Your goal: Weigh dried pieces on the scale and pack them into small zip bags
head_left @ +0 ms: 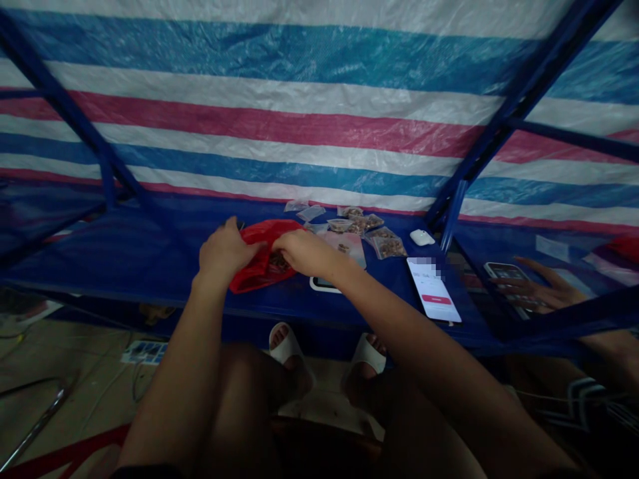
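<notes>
A red plastic bag (254,269) lies on the blue shelf, its mouth showing small brown pieces (279,261). My left hand (227,251) grips the bag's left side, thumb over the red plastic. At the mouth, my right hand (302,251) has its fingers closed down among the pieces; what they hold is hidden. Just beyond my right wrist, a pale flat surface (357,246) carries a few brown pieces. Below it, a white-rimmed device with a dark display (324,285) is partly covered by my forearm. Several small clear bags of brown pieces (387,244) lie behind.
Flat clear bags (310,213) lie at the back. To the right are a white earbud case (422,237) and a lit phone (433,289). Blue metal posts (454,213) frame the shelf before a striped sheet (319,133). Another person's hand (554,286) is at far right.
</notes>
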Tool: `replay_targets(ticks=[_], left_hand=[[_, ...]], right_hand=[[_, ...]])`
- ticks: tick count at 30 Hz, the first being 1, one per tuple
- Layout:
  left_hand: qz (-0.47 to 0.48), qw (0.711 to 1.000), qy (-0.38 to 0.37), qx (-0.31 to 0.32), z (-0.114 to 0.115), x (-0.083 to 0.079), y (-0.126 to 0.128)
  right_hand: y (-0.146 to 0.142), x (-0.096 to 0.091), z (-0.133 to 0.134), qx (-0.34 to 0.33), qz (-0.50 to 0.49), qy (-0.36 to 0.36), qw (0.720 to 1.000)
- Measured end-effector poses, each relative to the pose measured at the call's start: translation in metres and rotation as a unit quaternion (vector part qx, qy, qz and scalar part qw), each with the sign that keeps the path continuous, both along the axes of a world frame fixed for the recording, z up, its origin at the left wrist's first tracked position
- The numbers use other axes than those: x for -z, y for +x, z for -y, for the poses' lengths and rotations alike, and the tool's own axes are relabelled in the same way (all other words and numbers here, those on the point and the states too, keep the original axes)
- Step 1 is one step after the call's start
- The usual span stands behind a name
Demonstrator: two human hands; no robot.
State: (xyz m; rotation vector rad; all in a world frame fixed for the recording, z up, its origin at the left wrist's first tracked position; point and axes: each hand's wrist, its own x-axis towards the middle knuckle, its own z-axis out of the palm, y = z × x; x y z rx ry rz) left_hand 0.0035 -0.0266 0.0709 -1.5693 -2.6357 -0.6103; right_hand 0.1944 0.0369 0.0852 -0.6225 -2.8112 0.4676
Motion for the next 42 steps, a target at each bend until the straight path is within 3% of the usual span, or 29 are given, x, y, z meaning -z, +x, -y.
replay_targets(ticks=[3,8,12,18,25,35,42], left_hand=[[-0.001,0.995,-0.084,0.057,-0.008,0.000,-0.011],[-0.043,0.992,-0.014,0.121,-0.021,-0.032,-0.005],[-0.065,0.989,0.021,0.131,-0.029,-0.054,0.007],[-0.058,0.991,-0.070,0.100,-0.028,-0.037,0.009],[-0.023,0.996,0.014,0.081,-0.025,-0.035,0.003],[-0.009,0.996,0.004,0.086,-0.024,-0.019,0.003],[0.004,0.996,-0.005,0.086,-0.019,-0.018,0.006]], right_hand=[[-0.012,0.003,-0.005,0.034,0.076,0.016,0.996],[-0.013,0.006,-0.011,0.075,0.177,0.000,0.981],[-0.011,0.007,-0.016,0.078,0.175,-0.001,0.981],[-0.022,0.012,-0.023,0.054,0.156,-0.021,0.986],[-0.030,0.005,-0.027,0.014,0.181,-0.035,0.983],[-0.026,-0.006,-0.027,0.056,0.178,0.009,0.982],[-0.021,-0.011,-0.045,0.027,0.148,0.011,0.989]])
